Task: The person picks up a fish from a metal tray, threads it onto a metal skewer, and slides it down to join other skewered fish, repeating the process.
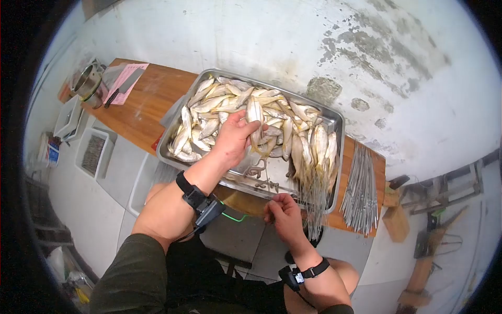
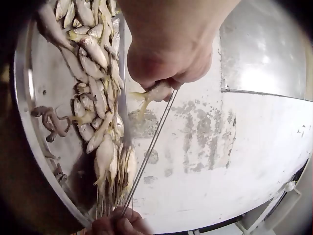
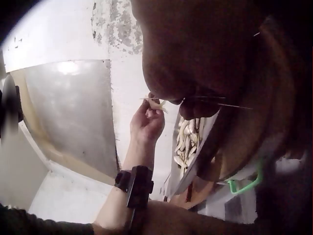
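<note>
My left hand point(image 1: 235, 141) is pinching a fish point(image 1: 254, 116), right hand point(image 1: 286, 219) skewers point(image 2: 141, 171); skewered fish point(image 1: 320, 149) are lining the tray's right edge point(image 1: 341, 137), many loose.

Fish point(image 1: 215, 103): silvery white, tinged yellow at fins and tails. Surface point(image 1: 141, 112): orange-brown; the paper point(image 1: 137, 69) on its left part, pink. Wall point(image 1: 251, 39): white, mottled with irregular grey patches. Sleeve point(image 1: 137, 272): dark green.

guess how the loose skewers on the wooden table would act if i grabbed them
The skewers look thin and metallic, so each is probably stiff. With no tie visible around them, the bunch would likely slide apart.
</note>
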Available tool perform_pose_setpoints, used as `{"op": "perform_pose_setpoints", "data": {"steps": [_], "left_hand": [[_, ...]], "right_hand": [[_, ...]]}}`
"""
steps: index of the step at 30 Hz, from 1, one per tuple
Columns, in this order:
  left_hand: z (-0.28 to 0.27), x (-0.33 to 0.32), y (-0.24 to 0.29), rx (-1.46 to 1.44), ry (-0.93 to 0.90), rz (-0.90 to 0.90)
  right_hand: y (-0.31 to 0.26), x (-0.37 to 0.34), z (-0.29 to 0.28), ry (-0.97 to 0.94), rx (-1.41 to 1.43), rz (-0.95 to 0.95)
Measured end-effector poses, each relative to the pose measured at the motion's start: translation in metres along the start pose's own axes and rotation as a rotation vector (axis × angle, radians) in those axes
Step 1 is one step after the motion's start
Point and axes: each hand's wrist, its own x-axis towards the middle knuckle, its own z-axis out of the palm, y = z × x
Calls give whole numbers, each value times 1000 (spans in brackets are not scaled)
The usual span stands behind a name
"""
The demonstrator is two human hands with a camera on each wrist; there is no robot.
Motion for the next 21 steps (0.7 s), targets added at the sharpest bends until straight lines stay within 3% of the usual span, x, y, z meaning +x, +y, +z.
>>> {"op": "perform_pose_setpoints", "data": {"steps": [16,21], "left_hand": [[-3,11,-4,-59,-70,-9],[-5,13,1,-50,5,-30]], "right_hand": [[-11,1,7,-8,39,58],[-8,2,9,9,-51,65]]}}
